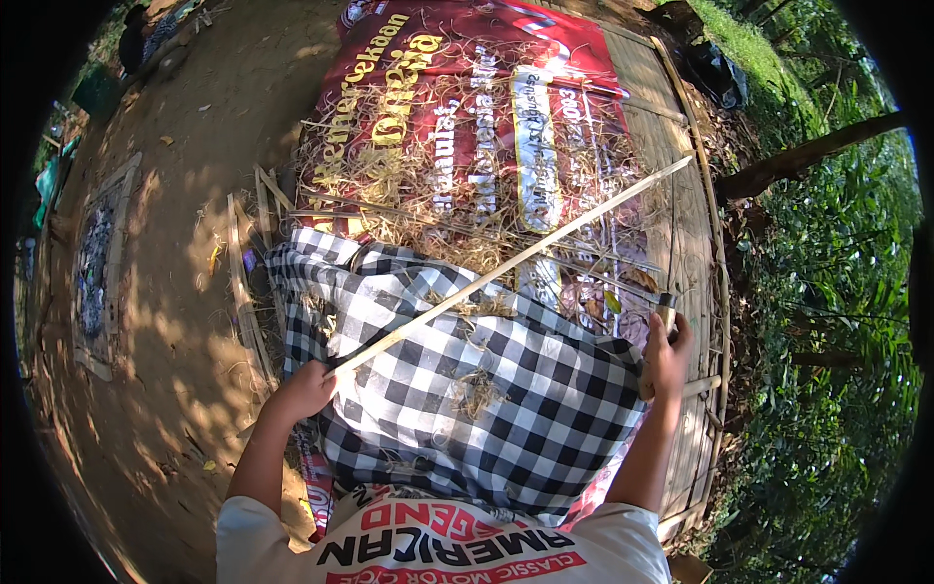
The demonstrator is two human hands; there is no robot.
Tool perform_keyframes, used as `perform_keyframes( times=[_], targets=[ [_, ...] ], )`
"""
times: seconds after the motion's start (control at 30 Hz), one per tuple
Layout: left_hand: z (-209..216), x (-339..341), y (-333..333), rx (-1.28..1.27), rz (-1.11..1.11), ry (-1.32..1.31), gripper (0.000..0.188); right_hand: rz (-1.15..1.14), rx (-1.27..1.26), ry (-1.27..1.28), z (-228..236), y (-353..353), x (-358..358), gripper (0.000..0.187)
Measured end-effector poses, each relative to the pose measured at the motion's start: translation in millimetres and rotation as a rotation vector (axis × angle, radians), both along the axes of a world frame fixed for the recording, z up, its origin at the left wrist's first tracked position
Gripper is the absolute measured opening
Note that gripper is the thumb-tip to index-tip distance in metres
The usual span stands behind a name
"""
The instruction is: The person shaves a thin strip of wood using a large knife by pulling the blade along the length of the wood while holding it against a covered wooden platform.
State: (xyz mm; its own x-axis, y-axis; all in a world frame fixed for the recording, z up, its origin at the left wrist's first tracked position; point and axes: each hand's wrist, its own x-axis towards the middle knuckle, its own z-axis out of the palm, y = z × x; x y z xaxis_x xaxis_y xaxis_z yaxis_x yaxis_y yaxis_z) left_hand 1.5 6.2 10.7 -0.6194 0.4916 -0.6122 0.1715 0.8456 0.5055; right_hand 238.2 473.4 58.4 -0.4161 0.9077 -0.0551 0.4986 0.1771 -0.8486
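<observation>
My left hand (pixel 309 391) is closed round the lower end of a long, pale bamboo strip (pixel 525 255). The strip slants up and away to the right, over a black-and-white checked cloth (pixel 457 380) spread across my lap. At the right, my right hand (pixel 669 355) grips the wooden handle of what looks like a knife (pixel 666 313), with a dark collar at its top. A thin, narrow blade seems to run left from the collar, just beyond the cloth, apart from the strip. Curled shavings (pixel 477 391) lie on the cloth.
A red printed banner (pixel 574 39), strewn with shavings, covers a bamboo platform (pixel 686 243) ahead. Several bamboo strips (pixel 241 277) lie at the platform's left edge, beside bare earth (pixel 185 263). Green plants (pixel 817 321) and a dark branch (pixel 808 156) border the right side.
</observation>
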Motion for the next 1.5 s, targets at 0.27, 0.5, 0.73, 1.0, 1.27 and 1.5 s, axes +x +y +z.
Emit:
perform_keyframes(
  times=[0.27, 0.5, 0.73, 1.0, 1.27, 1.5],
  targets=[
    [1.6, 20.8, -1.4, -0.011, 0.015, 0.262, 0.018, 0.032, -0.258, 0.376, 10.7, -72.6, -10.7, 0.021],
    [-7.9, 33.2, -3.1, -0.065, -0.107, 0.386, 0.012, 0.172, -0.253, 0.401, -4.6, -127.6, -8.6, 0.025],
    [-7.3, 41.5, -1.0, -0.010, -0.078, 0.473, 0.010, 0.508, 0.004, 0.128, -2.9, -150.6, -15.1, 0.046],
    [2.8, 43.0, 8.6, -0.044, -0.040, 0.471, 0.018, 0.845, 0.402, -0.129, -12.3, -151.5, -42.9, 0.054],
    [-2.5, 34.4, 2.1, 0.069, -0.023, 0.414, 0.025, 0.960, 0.362, -0.277, -15.0, -155.3, -44.9, 0.059],
    [-9.6, 32.1, -5.9, 0.077, -0.075, 0.415, 0.016, 0.839, 0.583, -0.302, -22.1, -153.7, -26.5, 0.054]
  ],
)
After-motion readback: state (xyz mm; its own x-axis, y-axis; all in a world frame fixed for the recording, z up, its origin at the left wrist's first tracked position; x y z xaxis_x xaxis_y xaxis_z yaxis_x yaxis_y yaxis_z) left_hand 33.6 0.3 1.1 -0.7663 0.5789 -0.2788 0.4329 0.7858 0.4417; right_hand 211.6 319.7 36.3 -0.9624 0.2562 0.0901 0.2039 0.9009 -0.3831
